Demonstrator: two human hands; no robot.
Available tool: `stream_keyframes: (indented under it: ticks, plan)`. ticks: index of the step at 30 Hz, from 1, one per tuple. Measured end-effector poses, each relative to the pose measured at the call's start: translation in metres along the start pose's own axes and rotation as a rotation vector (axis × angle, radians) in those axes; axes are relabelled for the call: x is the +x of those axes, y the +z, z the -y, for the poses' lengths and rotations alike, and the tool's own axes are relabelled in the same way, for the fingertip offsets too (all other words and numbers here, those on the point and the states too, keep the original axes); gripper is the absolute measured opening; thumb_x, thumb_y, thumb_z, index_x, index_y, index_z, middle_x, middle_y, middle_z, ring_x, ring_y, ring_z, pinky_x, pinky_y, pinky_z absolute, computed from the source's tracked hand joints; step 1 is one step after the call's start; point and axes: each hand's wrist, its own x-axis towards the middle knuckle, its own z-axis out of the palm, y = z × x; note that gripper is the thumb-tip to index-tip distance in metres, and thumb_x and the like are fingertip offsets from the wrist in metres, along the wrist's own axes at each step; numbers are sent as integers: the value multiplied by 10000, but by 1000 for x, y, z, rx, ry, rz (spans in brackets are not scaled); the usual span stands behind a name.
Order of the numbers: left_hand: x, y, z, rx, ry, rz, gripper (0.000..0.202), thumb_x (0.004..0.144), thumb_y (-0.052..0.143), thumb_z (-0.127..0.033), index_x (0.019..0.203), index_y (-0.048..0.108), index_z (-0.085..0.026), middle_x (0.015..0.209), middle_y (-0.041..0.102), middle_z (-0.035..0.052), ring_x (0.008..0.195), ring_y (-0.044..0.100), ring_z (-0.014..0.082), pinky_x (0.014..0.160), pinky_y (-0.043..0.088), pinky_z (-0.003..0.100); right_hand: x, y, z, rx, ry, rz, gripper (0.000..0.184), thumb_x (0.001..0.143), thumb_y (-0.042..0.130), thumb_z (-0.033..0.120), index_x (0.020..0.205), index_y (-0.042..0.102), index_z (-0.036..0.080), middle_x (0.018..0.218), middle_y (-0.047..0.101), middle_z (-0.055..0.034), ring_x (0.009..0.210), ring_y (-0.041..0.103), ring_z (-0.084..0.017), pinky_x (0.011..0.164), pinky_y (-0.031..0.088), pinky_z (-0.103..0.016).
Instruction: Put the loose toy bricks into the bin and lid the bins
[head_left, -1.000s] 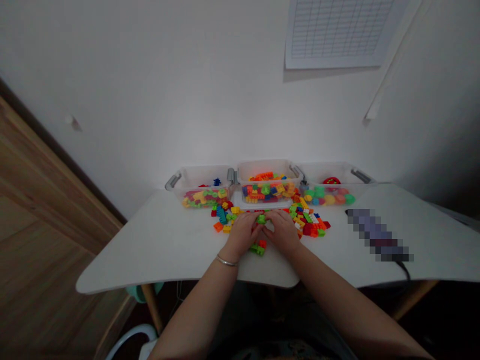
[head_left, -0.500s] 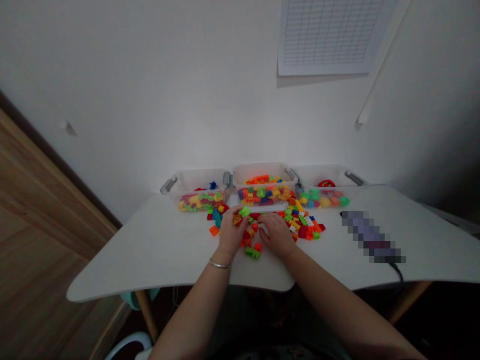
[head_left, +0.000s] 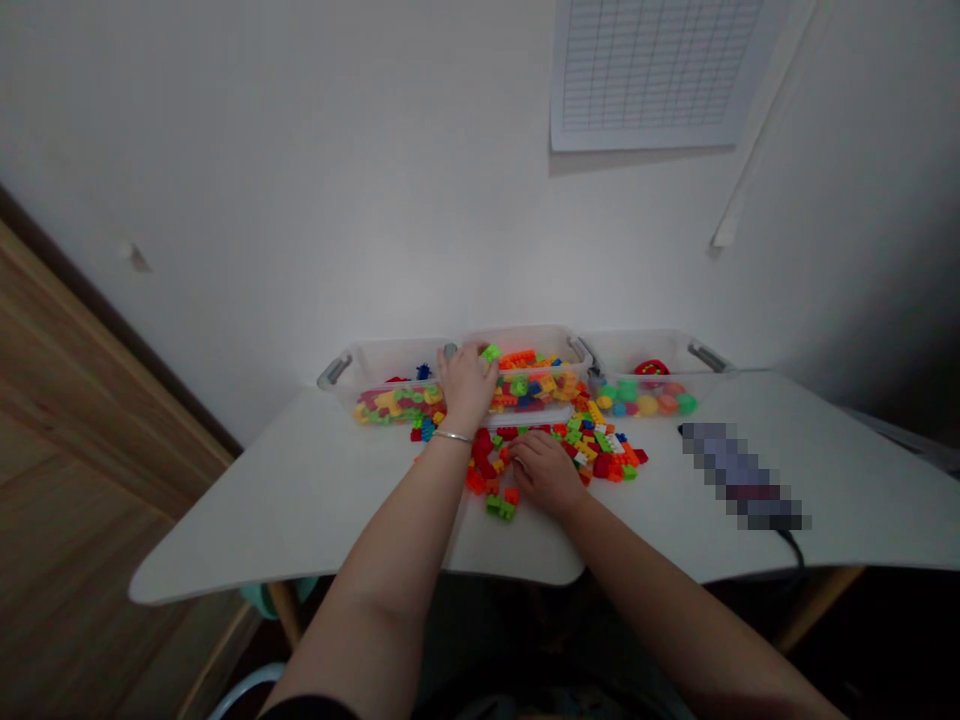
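At frame centre the left hand [head_left: 466, 388] pinches a light-green block [head_left: 491, 352] at the middle bin [head_left: 517, 339], where a light grip and raised wrist should serve best, while the right hand [head_left: 547, 473] curls by loose blocks [head_left: 482, 447] on the desk [head_left: 322, 520], lower centre, its hold impossible to tell.

The top edge crops the gridded sheet [head_left: 652, 80], its cells too small to read. Pixelation hides an object [head_left: 739, 475] at right. The left hand [head_left: 466, 384] covers the left end of the middle bin [head_left: 525, 339]; whether the right hand [head_left: 547, 472] grips anything is unclear.
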Motion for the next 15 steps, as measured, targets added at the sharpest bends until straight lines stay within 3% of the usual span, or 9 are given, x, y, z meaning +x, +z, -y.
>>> stream_keyframes:
  ticks: [5,10,15]
  plan:
    - [12,6,-6,58,-181,126,324,816,579,-353,1111,563,-218,996,702,59,996,626,239,946,406,398,0,-1,2,-9,2,33,145,819,523,115,864,642,185,936,685,-63,902,564,-201,871,462,-352]
    - [22,6,-9,121,-237,183,440,781,612,-358,1193,529,-229,972,707,78,968,635,259,899,422,408,0,-1,3,-3,2,54,129,837,522,139,859,639,187,925,680,-65,906,561,-200,863,457,-345]
    - [18,11,-6,1,-212,132,480,799,594,-268,1260,467,-229,1135,675,71,1033,621,238,958,399,413,0,-1,6,-25,12,70,132,841,518,138,841,637,196,902,675,-60,889,558,-196,844,456,-336]
